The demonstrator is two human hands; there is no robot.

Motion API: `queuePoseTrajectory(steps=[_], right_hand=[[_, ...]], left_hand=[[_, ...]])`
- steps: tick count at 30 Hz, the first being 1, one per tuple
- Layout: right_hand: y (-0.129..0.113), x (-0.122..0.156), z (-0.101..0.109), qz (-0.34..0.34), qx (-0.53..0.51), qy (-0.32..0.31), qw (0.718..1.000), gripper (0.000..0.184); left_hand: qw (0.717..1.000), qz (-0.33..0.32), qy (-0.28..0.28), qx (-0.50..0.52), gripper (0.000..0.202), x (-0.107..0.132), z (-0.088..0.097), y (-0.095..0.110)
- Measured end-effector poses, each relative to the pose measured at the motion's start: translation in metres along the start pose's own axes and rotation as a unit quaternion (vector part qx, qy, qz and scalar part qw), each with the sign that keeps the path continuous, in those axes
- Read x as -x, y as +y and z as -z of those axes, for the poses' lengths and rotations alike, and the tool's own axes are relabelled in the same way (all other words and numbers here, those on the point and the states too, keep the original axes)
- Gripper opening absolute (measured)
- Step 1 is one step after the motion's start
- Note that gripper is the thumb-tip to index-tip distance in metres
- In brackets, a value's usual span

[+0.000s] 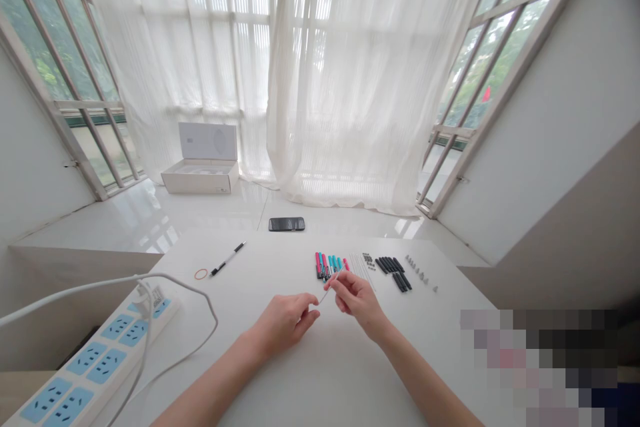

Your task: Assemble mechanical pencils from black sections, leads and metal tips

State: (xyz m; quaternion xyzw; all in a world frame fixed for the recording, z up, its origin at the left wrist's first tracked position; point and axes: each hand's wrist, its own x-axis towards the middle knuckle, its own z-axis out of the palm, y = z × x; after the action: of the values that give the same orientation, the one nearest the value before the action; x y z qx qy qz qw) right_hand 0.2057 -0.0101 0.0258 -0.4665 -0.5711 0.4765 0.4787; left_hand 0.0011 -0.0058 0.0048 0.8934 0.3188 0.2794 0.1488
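Note:
A thin, pale pen refill [326, 293] slants between my hands above the white table. My right hand [357, 300] pinches its upper end between thumb and fingers. Beside the lower end is my left hand [287, 323], thumb and index finger apart, the index fingertip touching or almost touching the refill. Just behind my right hand lie pink and teal pen barrels [327, 265], partly covered by the fingers. More refills [363, 268] lie in a row to their right. Past them come small metal clips [369, 259], black grips [390, 265] and little grey pen tips [417, 268].
A black and white pen [228, 259] and a rubber band [201, 274] lie left. A phone [287, 224] rests behind the table, near an open white box [200, 180]. The power strip [100, 353] and its looping cable [213, 310] occupy the left edge.

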Motion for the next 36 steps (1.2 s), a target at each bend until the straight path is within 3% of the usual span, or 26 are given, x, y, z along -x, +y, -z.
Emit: queuePoseTrajectory(steps=[3,6,9,14,20,24,31,36], right_hand=[[0.005,-0.009,0.037,0.034,0.119,0.115,0.986,0.042],[0.017,-0.016,0.073,0.062,0.310,0.224,0.922,0.039],[0.031,-0.018,0.089,0.058,0.433,0.230,0.870,0.034],[0.041,-0.023,0.086,0.020,0.524,0.222,0.822,0.027],[0.043,-0.028,0.084,0.022,0.511,0.210,0.833,0.025],[0.045,-0.026,0.085,0.033,0.500,0.191,0.844,0.025],[0.047,-0.026,0.086,0.043,0.507,0.211,0.835,0.026],[0.048,-0.025,0.085,0.020,0.515,0.190,0.836,0.025]], left_hand=[[0.999,-0.019,0.039,0.013,0.025,-0.001,0.005,0.000],[0.997,-0.028,0.075,0.012,0.041,-0.002,0.009,-0.001],[0.994,-0.015,0.110,0.005,0.058,-0.002,0.007,-0.003],[0.991,-0.003,0.130,-0.021,0.068,-0.001,0.001,-0.008],[0.995,-0.029,0.089,-0.030,0.070,-0.001,0.001,-0.007],[0.994,-0.041,0.101,0.019,0.056,-0.002,0.000,-0.007],[0.975,0.030,0.166,0.146,0.016,-0.004,-0.002,-0.007],[0.966,0.070,0.161,0.188,0.016,-0.007,0.000,-0.006]])
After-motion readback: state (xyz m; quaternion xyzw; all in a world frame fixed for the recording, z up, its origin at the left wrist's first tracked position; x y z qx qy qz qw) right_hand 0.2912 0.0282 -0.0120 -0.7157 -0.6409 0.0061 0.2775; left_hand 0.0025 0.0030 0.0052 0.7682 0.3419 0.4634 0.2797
